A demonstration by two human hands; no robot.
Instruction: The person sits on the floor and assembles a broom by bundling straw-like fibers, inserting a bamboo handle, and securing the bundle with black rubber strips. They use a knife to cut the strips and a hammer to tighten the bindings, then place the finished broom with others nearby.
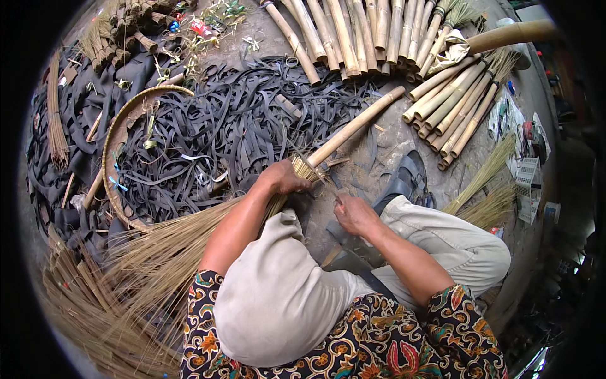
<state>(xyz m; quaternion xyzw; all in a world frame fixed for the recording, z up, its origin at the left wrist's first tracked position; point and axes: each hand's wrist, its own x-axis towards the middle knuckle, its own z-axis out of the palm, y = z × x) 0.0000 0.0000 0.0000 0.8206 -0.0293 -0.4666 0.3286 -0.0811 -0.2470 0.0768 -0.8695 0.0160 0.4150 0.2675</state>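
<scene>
1. Two bare hands work close together, with a small gap between them.
2. Left hand: its fingers are closed around the neck of a straw bundle, gripping it tight.
3. A bamboo pole comes out of that bundle. It points up and to the right, away from the left hand.
4. Long straw ends spread out to the left of the left hand, passing under the forearm.
5. Right hand: it is curled up like a fist, to the right of the left hand and a bit lower. It pinches a thin thing that reaches toward the bundle. I can't tell if that is a strip or a tool.
6. Pale trousers cover a bent knee just below the left hand.
7. One dark sandal is near the right hand, up and to its right.
8. Lots of black strips lie in a messy heap past the left hand, up and to its left. A round basket rim curves around the heap's far left side.
9. Many bamboo handles lie in a fan far above both hands. More bamboo sticks lie above and to the right of the right hand.
</scene>
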